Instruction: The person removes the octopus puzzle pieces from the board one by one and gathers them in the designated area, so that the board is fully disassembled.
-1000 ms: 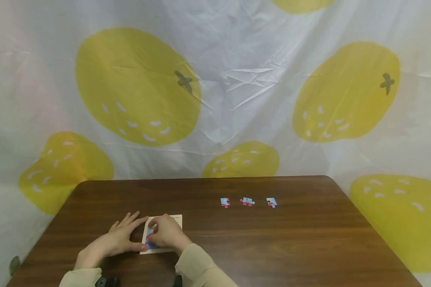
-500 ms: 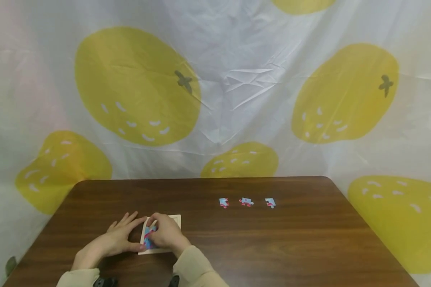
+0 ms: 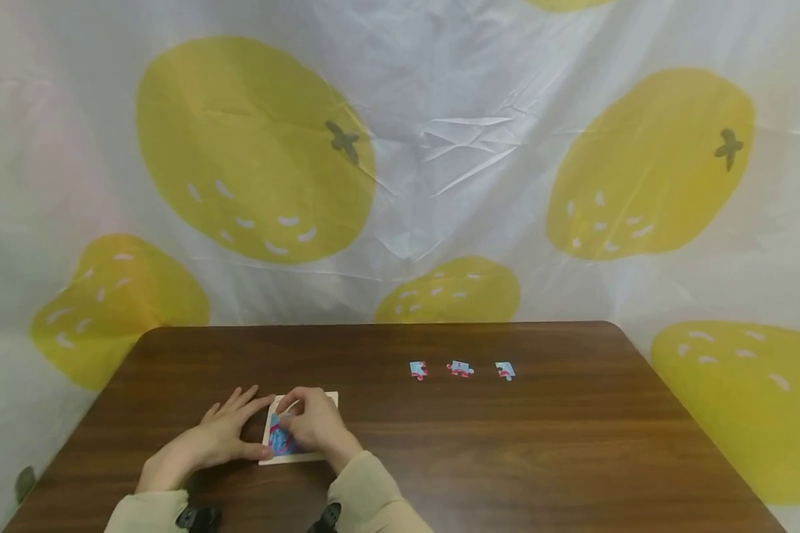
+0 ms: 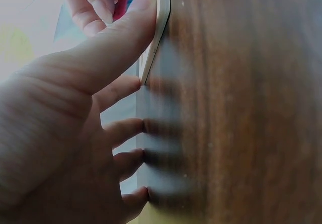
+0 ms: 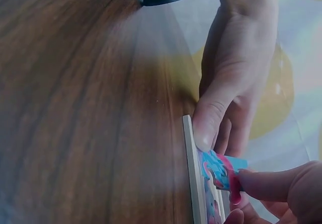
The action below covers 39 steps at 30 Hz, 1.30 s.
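In the head view, my left hand (image 3: 216, 442) rests at the left side of a pale-rimmed puzzle tray (image 3: 293, 459), fingers spread. Its thumb presses the near left corner in the left wrist view, and its fingertips touch the table. Over the tray, my right hand (image 3: 318, 423) pinches a blue and pink puzzle piece (image 5: 233, 177) between thumb and fingers. That piece is tilted up off the tray in the right wrist view. Blue and pink puzzle picture (image 3: 281, 442) shows inside the tray's left part; my right hand hides much of the rest.
Three loose puzzle pieces lie in a row toward the back of the brown table (image 3: 540, 459): a left one (image 3: 418, 370), a middle one (image 3: 461, 368) and a right one (image 3: 505, 370). Behind the table hangs a white curtain (image 3: 453, 207) with yellow fruit prints.
My right hand has shifted slightly over the tray, and more of the blue and pink picture shows beneath it. The left hand keeps its place at the tray's edge.
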### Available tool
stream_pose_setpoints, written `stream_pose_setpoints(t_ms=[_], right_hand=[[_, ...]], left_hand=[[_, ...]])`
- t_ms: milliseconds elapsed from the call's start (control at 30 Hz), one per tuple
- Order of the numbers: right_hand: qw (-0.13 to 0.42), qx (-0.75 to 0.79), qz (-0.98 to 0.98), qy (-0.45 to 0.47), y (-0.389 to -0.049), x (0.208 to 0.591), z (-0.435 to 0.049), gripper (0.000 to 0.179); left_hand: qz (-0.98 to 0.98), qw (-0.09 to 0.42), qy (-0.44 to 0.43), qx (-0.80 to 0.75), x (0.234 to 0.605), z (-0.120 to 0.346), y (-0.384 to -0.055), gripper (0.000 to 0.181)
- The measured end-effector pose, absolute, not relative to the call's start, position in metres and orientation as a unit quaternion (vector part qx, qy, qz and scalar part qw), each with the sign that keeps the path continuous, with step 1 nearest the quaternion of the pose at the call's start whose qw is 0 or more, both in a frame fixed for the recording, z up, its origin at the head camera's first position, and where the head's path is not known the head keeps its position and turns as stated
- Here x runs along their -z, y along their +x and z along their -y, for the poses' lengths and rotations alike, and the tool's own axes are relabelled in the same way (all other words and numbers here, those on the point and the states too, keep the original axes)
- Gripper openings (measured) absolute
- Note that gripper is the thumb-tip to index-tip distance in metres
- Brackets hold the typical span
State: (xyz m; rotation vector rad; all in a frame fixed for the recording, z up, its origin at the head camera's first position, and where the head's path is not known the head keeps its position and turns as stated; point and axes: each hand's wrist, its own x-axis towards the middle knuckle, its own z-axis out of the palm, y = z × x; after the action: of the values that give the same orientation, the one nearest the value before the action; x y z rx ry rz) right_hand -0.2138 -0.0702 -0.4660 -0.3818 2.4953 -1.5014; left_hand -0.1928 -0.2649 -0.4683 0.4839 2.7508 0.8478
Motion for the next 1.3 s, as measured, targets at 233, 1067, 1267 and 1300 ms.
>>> stream_pose_setpoints(t_ms=[233, 1067, 1267, 1300], right_hand=[[0.105, 0.527, -0.832, -0.141, -0.215, 0.467, 0.066, 0.013], [0.068, 0.466, -0.852, -0.227, -0.213, 0.469, 0.070, 0.010], [0.042, 0.443, -0.857, -0.262, -0.216, 0.472, 0.067, 0.009], [0.040, 0.439, -0.857, -0.267, -0.216, 0.473, 0.066, 0.009]], left_hand=[[-0.935, 0.129, 0.151, -0.294, 0.466, 0.261, -0.193, 0.095], [-0.946, 0.099, 0.126, -0.283, 0.467, 0.258, -0.192, 0.084], [-0.949, 0.101, 0.120, -0.272, 0.463, 0.255, -0.191, 0.083], [-0.949, 0.101, 0.120, -0.272, 0.464, 0.255, -0.192, 0.082]])
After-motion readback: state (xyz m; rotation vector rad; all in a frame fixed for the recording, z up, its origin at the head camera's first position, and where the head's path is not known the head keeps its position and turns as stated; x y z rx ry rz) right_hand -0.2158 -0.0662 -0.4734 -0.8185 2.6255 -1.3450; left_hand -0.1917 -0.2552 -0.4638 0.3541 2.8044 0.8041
